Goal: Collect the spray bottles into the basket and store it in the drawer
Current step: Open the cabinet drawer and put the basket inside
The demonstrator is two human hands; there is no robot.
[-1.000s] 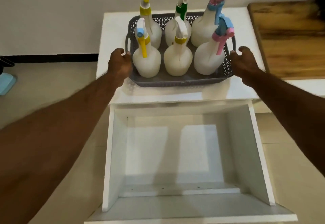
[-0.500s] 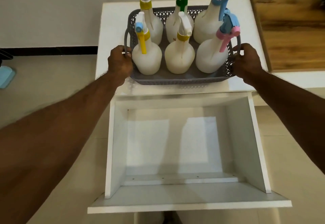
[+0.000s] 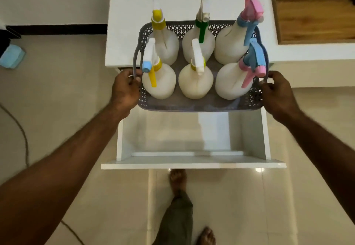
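Observation:
A grey perforated basket (image 3: 194,106) hangs in the air, half over the white cabinet top (image 3: 124,33) and half over the open white drawer (image 3: 194,163). Several white spray bottles (image 3: 196,82) stand upright in it, with yellow, green, pink and blue triggers. My left hand (image 3: 125,89) grips the basket's left handle. My right hand (image 3: 277,93) grips its right handle. The drawer's far part is hidden under the basket; the part of its inside that shows holds nothing.
A wooden board (image 3: 315,8) lies at the back right. A pale blue object (image 3: 11,56) and a cable (image 3: 21,129) are on the tiled floor at the left. My bare feet (image 3: 177,179) stand just in front of the drawer.
Both hands have lifted the basket off the cabinet top and brought it toward me, over the back of the open drawer. My head has tilted down, so my feet show.

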